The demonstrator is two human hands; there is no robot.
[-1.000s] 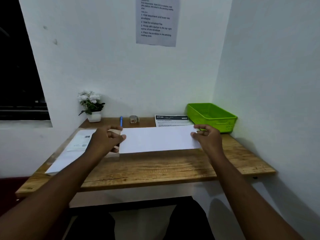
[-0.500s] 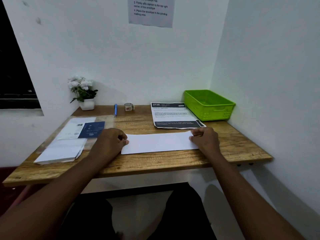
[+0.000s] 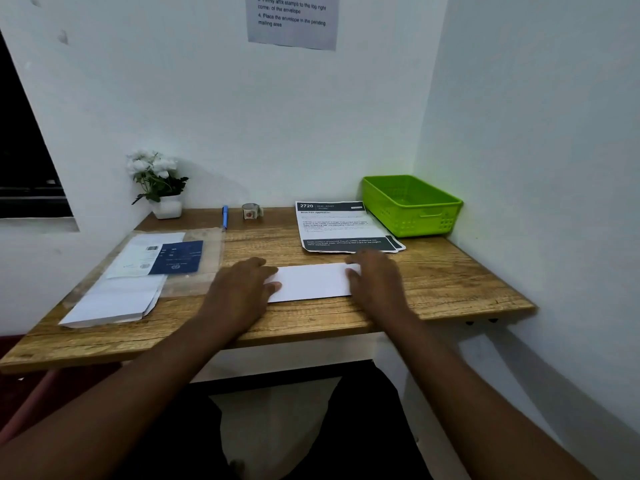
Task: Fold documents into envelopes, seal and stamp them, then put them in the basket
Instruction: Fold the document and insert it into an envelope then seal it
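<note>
Two hands lie flat on a folded white paper (image 3: 311, 282) near the front middle of the wooden table (image 3: 450, 282). The left hand (image 3: 242, 289) covers the paper's left end with its fingers stretched out, and the right hand (image 3: 377, 282) presses on the right end the same way; neither grips anything. The table itself fills a white corner, with a printed notice (image 3: 292, 20) taped on the far wall above it. At the far right corner sits a green basket (image 3: 412, 206), and just left of it a stack of printed documents (image 3: 341, 226) lies face up, a little beyond the folded paper. On the left side a pile of white envelopes (image 3: 110, 303) rests near the front edge, partly on a clear plastic sleeve (image 3: 204, 258) that holds a dark blue card (image 3: 178, 258). Against the far wall stand a small white pot of white flowers (image 3: 159, 181), a blue pen (image 3: 225, 216) and a small roll of stamps (image 3: 251, 211).
</note>
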